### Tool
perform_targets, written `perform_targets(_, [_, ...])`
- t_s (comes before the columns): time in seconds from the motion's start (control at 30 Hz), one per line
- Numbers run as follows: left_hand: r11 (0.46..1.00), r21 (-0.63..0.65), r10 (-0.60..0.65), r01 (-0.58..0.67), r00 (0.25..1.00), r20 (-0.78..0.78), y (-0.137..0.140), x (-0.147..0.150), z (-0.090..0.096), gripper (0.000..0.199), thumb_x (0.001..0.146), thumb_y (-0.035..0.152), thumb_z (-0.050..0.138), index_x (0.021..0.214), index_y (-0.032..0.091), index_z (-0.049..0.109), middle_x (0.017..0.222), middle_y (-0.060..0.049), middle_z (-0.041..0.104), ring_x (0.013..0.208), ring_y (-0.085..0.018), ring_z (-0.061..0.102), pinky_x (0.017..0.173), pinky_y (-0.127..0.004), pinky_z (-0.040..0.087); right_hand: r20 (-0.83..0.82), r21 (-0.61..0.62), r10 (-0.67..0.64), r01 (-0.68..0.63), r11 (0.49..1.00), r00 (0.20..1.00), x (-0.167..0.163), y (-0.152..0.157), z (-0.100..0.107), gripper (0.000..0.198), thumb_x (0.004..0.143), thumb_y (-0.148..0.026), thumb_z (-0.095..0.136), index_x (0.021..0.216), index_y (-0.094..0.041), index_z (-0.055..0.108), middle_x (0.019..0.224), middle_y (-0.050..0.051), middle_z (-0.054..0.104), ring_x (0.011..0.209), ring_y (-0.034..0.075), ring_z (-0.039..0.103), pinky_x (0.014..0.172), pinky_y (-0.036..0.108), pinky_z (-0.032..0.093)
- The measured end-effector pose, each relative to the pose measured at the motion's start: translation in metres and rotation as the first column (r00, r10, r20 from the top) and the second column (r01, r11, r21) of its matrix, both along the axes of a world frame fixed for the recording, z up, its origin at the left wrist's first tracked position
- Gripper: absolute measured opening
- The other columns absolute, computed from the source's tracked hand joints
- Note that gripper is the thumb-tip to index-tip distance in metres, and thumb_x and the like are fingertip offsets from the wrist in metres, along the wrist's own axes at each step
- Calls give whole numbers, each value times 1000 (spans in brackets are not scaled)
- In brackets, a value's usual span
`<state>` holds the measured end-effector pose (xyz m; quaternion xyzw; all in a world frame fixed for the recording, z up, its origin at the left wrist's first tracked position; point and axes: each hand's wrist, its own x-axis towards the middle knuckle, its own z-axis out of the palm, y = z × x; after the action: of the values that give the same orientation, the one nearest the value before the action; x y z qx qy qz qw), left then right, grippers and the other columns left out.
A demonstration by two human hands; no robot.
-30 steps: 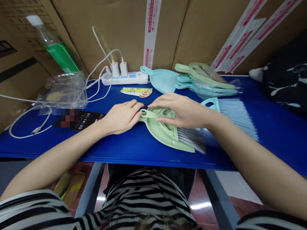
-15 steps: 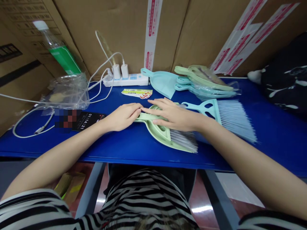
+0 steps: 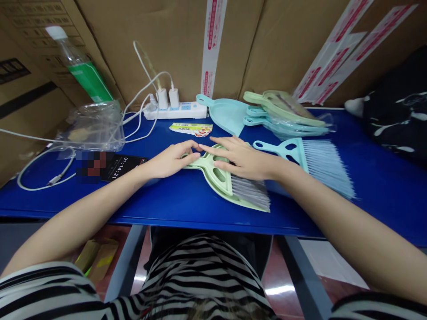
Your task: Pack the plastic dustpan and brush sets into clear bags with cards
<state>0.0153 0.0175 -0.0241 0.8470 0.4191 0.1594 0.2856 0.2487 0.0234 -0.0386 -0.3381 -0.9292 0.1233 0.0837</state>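
Observation:
A light green hand brush (image 3: 227, 183) with grey bristles lies in a matching green dustpan (image 3: 213, 187), handles stacked and pointing left. My left hand (image 3: 167, 161) is curled about the handle ends, thumb across the top and a gap showing between thumb and forefinger; its other fingers are partly hidden. My right hand (image 3: 247, 160) rests flat on the brush with its fingers spread, covering part of the brush head. Just beyond the right wrist lies a light blue hand brush (image 3: 296, 153), its bristles to the right.
Behind are a blue dustpan (image 3: 228, 116) and bagged dustpan sets (image 3: 290, 116). A power strip (image 3: 187, 111) with chargers and a printed card (image 3: 191, 129) lie mid-table. To the left are a phone (image 3: 123, 166), plastic bag (image 3: 96, 129) and bottle (image 3: 88, 80). Cardboard boxes (image 3: 160, 31) wall the back.
The green dustpan and brush have shifted slightly left. My left thumb has moved apart from the forefinger. My right hand stays spread over the brush.

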Motion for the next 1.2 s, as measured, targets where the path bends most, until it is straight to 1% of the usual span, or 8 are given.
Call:
perform_targets(0.13, [1000, -2, 5, -5, 1000, 10, 0, -1, 4, 31, 88, 39, 43, 108, 17, 54, 77, 2, 56, 61, -10, 46, 64, -24, 40, 13, -41, -1, 2, 999, 1000, 6, 1, 5, 64, 95, -61, 24, 151, -30, 28, 155, 13, 31, 142, 35, 24, 110, 62, 22])
perform_targets(0.4, [1000, -15, -15, 14, 999, -35, 0, -3, 7, 29, 90, 34, 40, 109, 18, 55, 76, 2, 56, 64, -11, 48, 64, -25, 41, -8, -8, -6, 6, 1000, 1000, 6, 4, -2, 61, 95, -60, 22, 149, -34, 30, 155, 9, 33, 141, 34, 27, 109, 63, 22])
perform_targets(0.63, [1000, -6, 3, -3, 999, -46, 1, -2, 6, 33, 88, 41, 42, 104, 16, 57, 76, 1, 57, 66, -12, 50, 66, -26, 40, 18, -7, -30, 30, 1000, 999, 2, 2, 1, 61, 96, -57, 26, 149, -28, 32, 153, 14, 34, 140, 36, 29, 108, 63, 24])
perform_targets(0.77, [1000, -3, -17, 17, 999, -41, 5, -4, 6, 35, 87, 42, 42, 105, 16, 58, 78, 1, 58, 67, -12, 51, 66, -25, 40, -43, 56, 11, -8, 998, 999, 4, 3, 0, 59, 96, -54, 28, 148, -26, 36, 152, 15, 37, 138, 35, 32, 107, 62, 27])
perform_targets(0.87, [1000, 20, -13, 14, 998, -68, 7, -6, 7, 35, 87, 41, 42, 106, 16, 58, 81, -1, 60, 70, -13, 52, 68, -26, 41, -104, 119, 69, -57, 991, 992, 6, 5, 0, 54, 96, -53, 31, 143, -29, 44, 149, 12, 42, 136, 32, 35, 107, 60, 28])
perform_targets(0.93, [999, 32, -10, 13, 996, -89, 8, -8, 7, 35, 87, 41, 42, 106, 17, 59, 85, -2, 61, 71, -13, 52, 68, -26, 41, -114, 130, 90, -75, 989, 989, 8, 5, 0, 53, 96, -54, 34, 140, -29, 49, 147, 12, 44, 135, 32, 37, 106, 60, 29])
perform_targets(1.07, [1000, 28, -5, 8, 994, -109, 7, -8, 9, 33, 88, 38, 41, 105, 17, 60, 81, 0, 61, 62, -10, 49, 61, -23, 41, -96, 108, 85, -75, 991, 992, 10, 4, 1, 55, 93, -56, 38, 138, -28, 51, 147, 12, 44, 136, 33, 35, 106, 60, 29])
perform_targets(1.2, [999, -53, -5, 2, 998, -59, 6, -6, 8, 30, 89, 38, 43, 101, 17, 61, 71, 2, 57, 51, -7, 45, 51, -19, 38, -103, 73, 87, -80, 994, 991, 9, 4, 0, 56, 93, -57, 40, 140, -29, 49, 147, 12, 43, 137, 34, 33, 107, 60, 27])
